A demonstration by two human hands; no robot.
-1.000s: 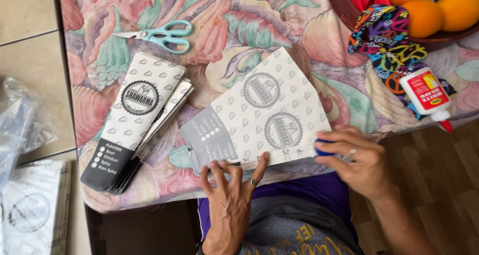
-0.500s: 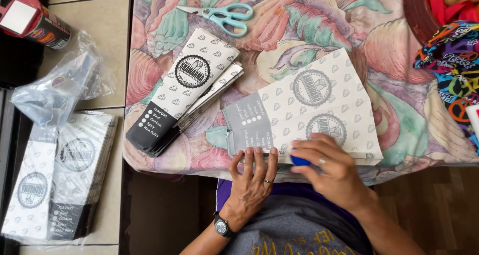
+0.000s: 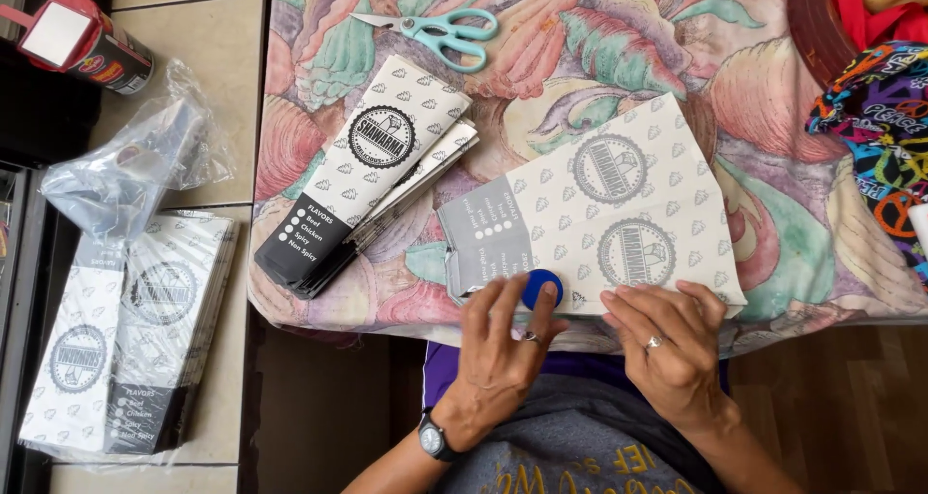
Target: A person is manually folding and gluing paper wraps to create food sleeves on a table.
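The table under its flowered cloth (image 3: 599, 59) fills most of the view, and at its near edge lies the flat printed carton blank (image 3: 599, 214), spread open, grey panel to the left. Left of it sits a stack of folded cartons (image 3: 372, 170); a bagged bundle of more cartons (image 3: 116, 330) rests on the tiled floor, with teal scissors (image 3: 440, 32) at the far side. A moment ago the blue thing was under the right hand — now the left hand (image 3: 503, 354) has it, fingers closed around a small blue round cap or glue stick (image 3: 541, 286), pressing it against the blank's lower edge. The right hand (image 3: 672, 344) lies flat, fingers spread and empty, pinning the blank — so the hands look settled into working along that edge.
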